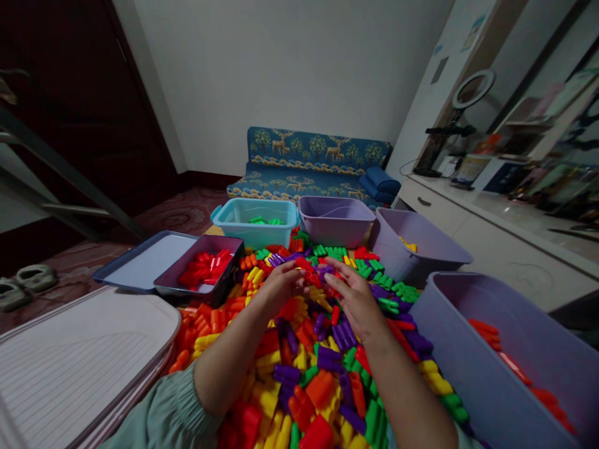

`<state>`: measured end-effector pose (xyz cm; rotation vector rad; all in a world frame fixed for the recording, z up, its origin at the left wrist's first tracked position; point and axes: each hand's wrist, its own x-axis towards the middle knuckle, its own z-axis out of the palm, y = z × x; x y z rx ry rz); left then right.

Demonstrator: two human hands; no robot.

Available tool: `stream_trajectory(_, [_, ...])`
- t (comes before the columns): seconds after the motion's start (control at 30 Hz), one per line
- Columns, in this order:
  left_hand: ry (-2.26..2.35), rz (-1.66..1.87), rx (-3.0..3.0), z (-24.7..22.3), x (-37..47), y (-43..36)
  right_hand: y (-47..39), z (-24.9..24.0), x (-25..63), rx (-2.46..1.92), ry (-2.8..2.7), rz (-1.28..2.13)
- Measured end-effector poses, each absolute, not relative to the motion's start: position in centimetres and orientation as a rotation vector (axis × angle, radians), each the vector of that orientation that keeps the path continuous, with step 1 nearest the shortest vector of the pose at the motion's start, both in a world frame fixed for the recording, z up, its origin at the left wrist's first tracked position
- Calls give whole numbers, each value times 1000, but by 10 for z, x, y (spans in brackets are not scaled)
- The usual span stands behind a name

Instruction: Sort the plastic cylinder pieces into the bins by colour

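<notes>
Over a big pile of plastic building blocks (322, 390) in red, orange, yellow, green and purple, my two hands come close together. My left hand (282, 285) has its fingers closed on a red block (306, 267). The thumb and fingers of my right hand (354, 300) pinch a purple block (326, 270), right beside the red one. Whether the two blocks touch or are joined I cannot tell. Many blocks in the pile look like short finger-shaped tubes set side by side.
A light blue bin (255, 234) holds some green blocks. Purple bins (336, 231) (397, 249) (449, 337) curve round the right. At left are a dark box (229, 274) of red blocks, a tray (140, 255) and a white lid (84, 349). Behind stands a blue sofa (304, 178).
</notes>
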<state>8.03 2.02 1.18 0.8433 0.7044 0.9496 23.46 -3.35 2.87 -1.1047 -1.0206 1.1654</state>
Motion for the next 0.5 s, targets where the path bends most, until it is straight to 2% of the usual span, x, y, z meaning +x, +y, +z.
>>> stream_trajectory(0.27, [722,849,449,26,76,19,-40,50,225,-744,-431,1450])
stream_trajectory(0.5, [717,840,341,33,73,19,-36,46,227,-815,-339,1401])
